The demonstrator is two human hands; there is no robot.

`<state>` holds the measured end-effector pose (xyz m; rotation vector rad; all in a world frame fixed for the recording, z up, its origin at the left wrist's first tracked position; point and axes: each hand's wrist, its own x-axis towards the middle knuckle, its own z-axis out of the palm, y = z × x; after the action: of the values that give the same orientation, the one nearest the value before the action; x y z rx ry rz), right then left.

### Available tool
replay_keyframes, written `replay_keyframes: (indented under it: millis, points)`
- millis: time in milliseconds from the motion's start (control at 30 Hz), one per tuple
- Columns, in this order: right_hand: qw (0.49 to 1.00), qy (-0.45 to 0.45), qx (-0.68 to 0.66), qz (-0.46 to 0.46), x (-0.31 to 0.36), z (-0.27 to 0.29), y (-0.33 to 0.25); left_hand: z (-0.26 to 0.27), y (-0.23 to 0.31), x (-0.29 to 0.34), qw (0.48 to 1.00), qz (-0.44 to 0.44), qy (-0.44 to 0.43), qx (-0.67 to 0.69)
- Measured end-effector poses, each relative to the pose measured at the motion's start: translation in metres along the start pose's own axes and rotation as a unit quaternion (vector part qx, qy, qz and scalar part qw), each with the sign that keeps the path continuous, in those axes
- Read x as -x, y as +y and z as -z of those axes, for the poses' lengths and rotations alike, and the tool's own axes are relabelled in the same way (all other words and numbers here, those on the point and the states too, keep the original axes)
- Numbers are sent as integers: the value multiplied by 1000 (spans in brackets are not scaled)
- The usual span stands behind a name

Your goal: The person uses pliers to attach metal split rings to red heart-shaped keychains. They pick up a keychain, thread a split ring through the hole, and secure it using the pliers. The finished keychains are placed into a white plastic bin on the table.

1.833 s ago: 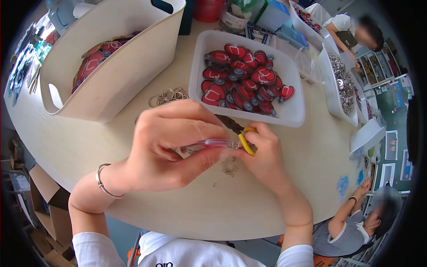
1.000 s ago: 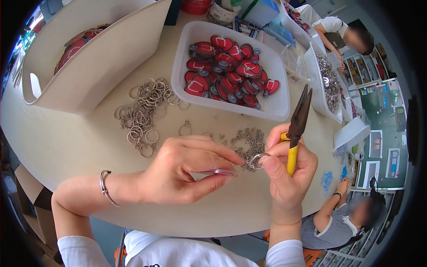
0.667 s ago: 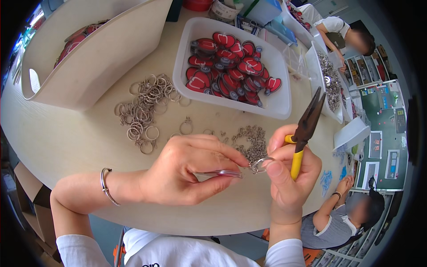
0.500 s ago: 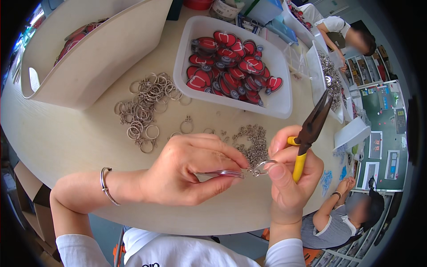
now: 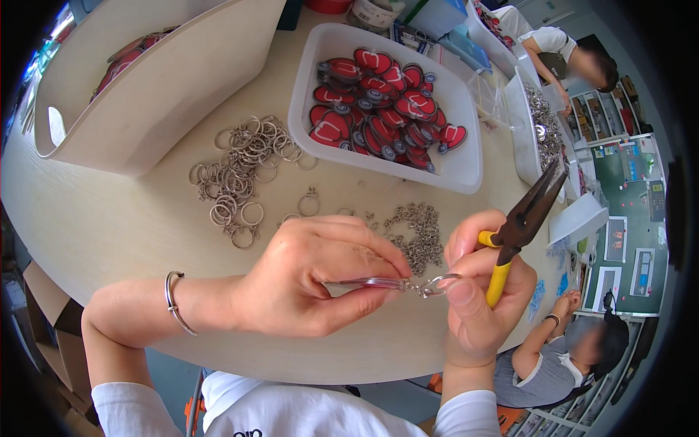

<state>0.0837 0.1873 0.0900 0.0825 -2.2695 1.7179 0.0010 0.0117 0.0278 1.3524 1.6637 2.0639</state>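
Between the fingers and thumb of my left hand (image 5: 320,273) a flat, clear-edged keychain charm (image 5: 375,282) is pinched, seen edge-on. A small metal link joins its tip to a split key ring (image 5: 441,284), which the thumb and fingers of my right hand (image 5: 484,291) grip. That same hand also keeps a pair of needle-nose pliers (image 5: 520,226) with yellow handles tucked in it, dark jaws pointing up and away. Just beyond my hands lies a heap of small metal links (image 5: 415,237). To its left is a pile of split rings (image 5: 237,178).
A white tub (image 5: 466,175) holds several red charms. At the far left stands a large cream bin (image 5: 196,87). Another white tray (image 5: 526,146) of metal parts sits at the right. One person (image 5: 561,54) works at the far right, another (image 5: 553,364) sits nearer.
My right hand has shifted slightly right with the key ring and pliers, so the link between ring and charm shows more stretched out. My left hand still holds the charm.
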Motion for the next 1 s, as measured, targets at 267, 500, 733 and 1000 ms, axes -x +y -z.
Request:
replay_keyframes:
  millis: [267,500,733,1000]
  points:
    - [999,29,15,-2,1,-1,-3,2,0,0,1000,2,13,-5]
    - [989,-43,140,1,0,20,-16,18,14,-8,989,-93,45,-106]
    - [934,-116,296,162,-7,32,-15,40,28,-16,956,-206,32,-209]
    - [924,-125,315,176,-11,29,-17,43,31,-21,942,-245,27,-230]
